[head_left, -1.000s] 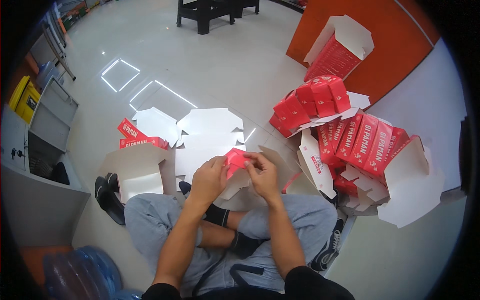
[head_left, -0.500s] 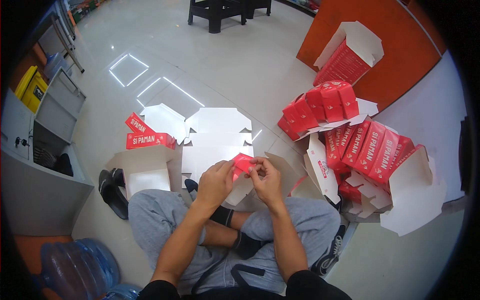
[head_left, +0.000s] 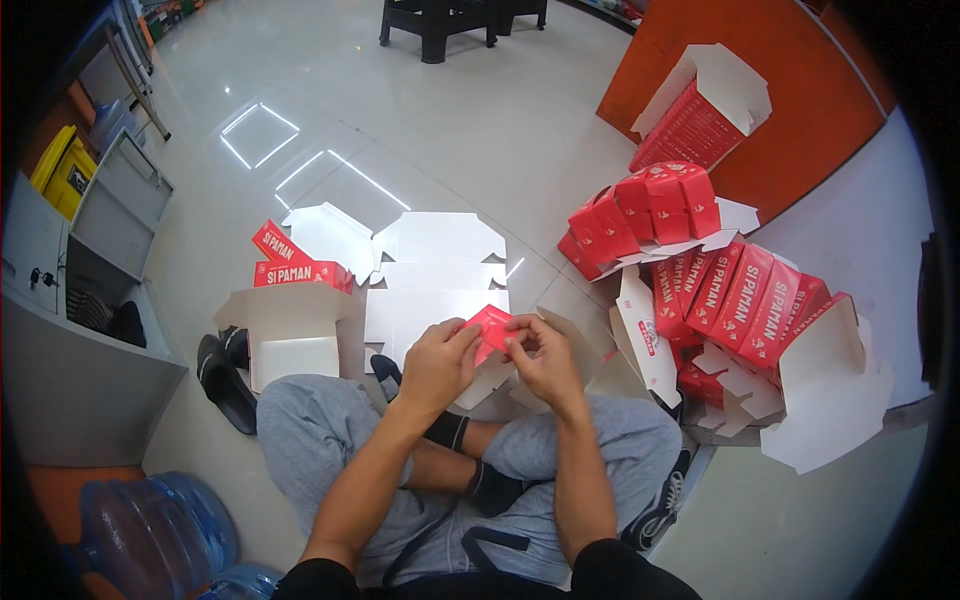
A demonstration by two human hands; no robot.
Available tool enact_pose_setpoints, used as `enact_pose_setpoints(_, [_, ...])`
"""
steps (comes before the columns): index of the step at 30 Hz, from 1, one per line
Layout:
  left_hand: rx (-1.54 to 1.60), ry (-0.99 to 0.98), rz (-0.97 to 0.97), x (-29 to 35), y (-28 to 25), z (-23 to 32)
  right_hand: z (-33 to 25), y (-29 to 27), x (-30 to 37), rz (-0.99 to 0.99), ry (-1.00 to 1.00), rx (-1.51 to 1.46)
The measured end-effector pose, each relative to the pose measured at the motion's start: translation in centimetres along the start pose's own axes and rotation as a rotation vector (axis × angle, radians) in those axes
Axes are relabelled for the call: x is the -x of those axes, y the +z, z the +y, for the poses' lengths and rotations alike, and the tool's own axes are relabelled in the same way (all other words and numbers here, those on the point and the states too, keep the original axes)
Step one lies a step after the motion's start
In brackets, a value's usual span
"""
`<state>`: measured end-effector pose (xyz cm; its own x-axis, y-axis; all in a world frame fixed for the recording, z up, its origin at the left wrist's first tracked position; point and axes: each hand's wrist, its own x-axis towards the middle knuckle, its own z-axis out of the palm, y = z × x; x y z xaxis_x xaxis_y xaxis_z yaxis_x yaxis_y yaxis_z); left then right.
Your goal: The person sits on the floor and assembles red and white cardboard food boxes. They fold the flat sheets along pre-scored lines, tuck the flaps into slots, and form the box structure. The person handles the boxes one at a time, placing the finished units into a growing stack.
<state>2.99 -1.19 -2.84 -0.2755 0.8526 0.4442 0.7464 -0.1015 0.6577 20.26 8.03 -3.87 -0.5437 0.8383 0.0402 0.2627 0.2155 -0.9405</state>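
Between my hands, above my crossed legs, is a small red cardboard box end (head_left: pixel 492 328) with flaps folded at angles. My left hand (head_left: pixel 441 362) pinches its left side between thumb and fingers. On its right edge my right hand (head_left: pixel 545 360) is closed, thumb and fingertips pressed to the card. Just beyond lies an unfolded white carton sheet (head_left: pixel 437 312), spread flat on the floor. I cannot tell whether it joins the red part. An open carton with a white inside (head_left: pixel 294 362) stands left of my hands.
Two red boxes (head_left: pixel 303 273) lie at the left by another white sheet (head_left: pixel 330 243). Many folded red boxes (head_left: pixel 740 295) are heaped at the right, with an open box (head_left: pixel 690 125) behind. Black sandals (head_left: pixel 224 385), water jugs (head_left: pixel 160 525) and a grey locker (head_left: pixel 85 370) line the left.
The red card has turned so that more of its flat face shows between my fingers. My right hand has shifted slightly right and down, still pinching the edge.
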Motion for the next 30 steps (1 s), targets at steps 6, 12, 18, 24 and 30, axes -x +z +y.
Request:
enact_pose_setpoints(6, [0.001,-0.054,0.046,0.1,0.5,-0.2,-0.3,3.9,0.7,0.168,0.019,-0.022])
enact_pose_setpoints(12, [0.092,-0.166,0.021,-0.7,-0.2,0.2,2.5,6.1,0.4,0.405,-0.006,-0.413])
enact_pose_setpoints(18, [0.224,-0.277,-0.119,-0.9,0.2,-2.5,1.2,5.2,0.3,0.323,0.303,-0.709])
enact_pose_setpoints(24, [0.572,-0.531,-0.116,-1.0,2.0,-3.8,2.1,4.4,0.3,0.103,0.249,-0.498])
enact_pose_setpoints(30, [0.959,-0.780,-0.409,-1.3,2.5,-3.9,1.9,2.9,0.5,0.046,0.251,-0.512])
